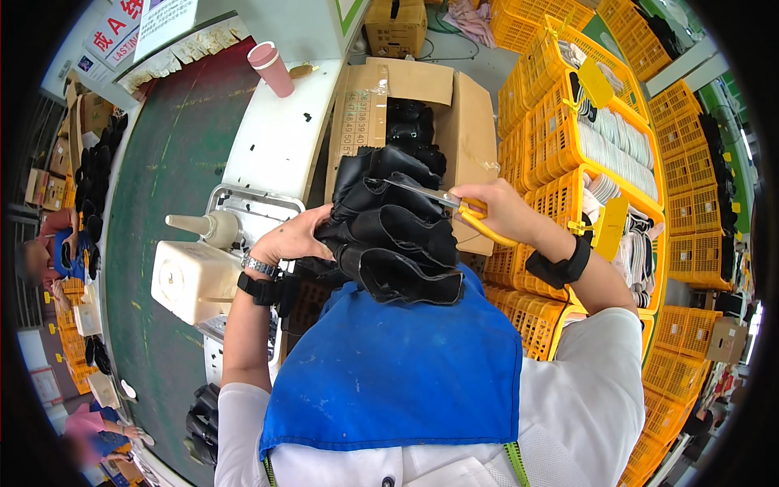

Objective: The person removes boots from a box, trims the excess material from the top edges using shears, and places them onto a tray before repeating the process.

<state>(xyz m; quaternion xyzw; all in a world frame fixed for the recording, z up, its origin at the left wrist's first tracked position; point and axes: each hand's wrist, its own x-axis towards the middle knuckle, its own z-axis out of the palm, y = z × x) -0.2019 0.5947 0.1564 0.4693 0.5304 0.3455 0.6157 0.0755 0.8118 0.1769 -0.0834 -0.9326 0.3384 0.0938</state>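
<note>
Yellow crates [617, 138] crowd the whole right side of a factory floor, stacked in tiers and holding pale soles, and they close off that flank right up to the person's right elbow. On the left runs a green belt [170, 162] with a white rim, and between belt and crates there is only a narrow gap, filled by an open cardboard box [462, 122] with dark pieces inside. Room for the hands is small, just the space above a blue apron [389, 365] at the chest. The left hand [292, 239] comes up from the lower left, wrist bent, a watch and a black strap on it, fingers closed around the left edge of a stack of black uppers [398, 235] held up in front of the box. The right hand [499, 213] reaches in from the right with its own black wrist strap, closed through the yellow handles of scissors [454, 204], whose blades lie across the top of the stack, touching it. Just beside the left hand stands a white machine [195, 280] with a cone nozzle, and a pink cup [272, 69] sits farther up on the white rim. Other workers show, blurred, at the far left edge.
</note>
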